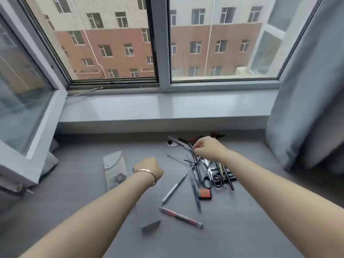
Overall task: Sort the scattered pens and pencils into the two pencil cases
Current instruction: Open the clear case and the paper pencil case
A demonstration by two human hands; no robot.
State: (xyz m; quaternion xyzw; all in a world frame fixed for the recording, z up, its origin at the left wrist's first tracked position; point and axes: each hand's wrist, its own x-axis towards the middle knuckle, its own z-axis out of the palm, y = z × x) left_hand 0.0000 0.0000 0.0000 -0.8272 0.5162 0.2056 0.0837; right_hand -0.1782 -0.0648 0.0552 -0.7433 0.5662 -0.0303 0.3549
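- The right hand (206, 148) is reached forward over the far end of a pile of pens and pencils (202, 170) on the grey desk (74, 192); the forearm is stretched out from the lower right, and the wrist is bent so that the fingers point left.
- The fingertips of the right hand are pinched together on the top of a thin dark pen (194, 155), whose lower part is lost among the others in the pile.
- The left hand (149, 167) is held as a loose fist above the desk, seen from the back, with a gold bracelet (147, 174) at the wrist; whether anything is held in it cannot be told.
- A grey box-shaped case (149, 215) is lying under the left forearm, partly hidden by it.
- A flat clear pouch (115, 169) is lying just left of the left hand.
- Black-handled scissors (212, 178) and a small red and black block (204, 194) (possibly an eraser) are mixed into the pile.
- A silver pen (174, 189) and a red pen (180, 217) are lying apart from the pile, nearer the camera.
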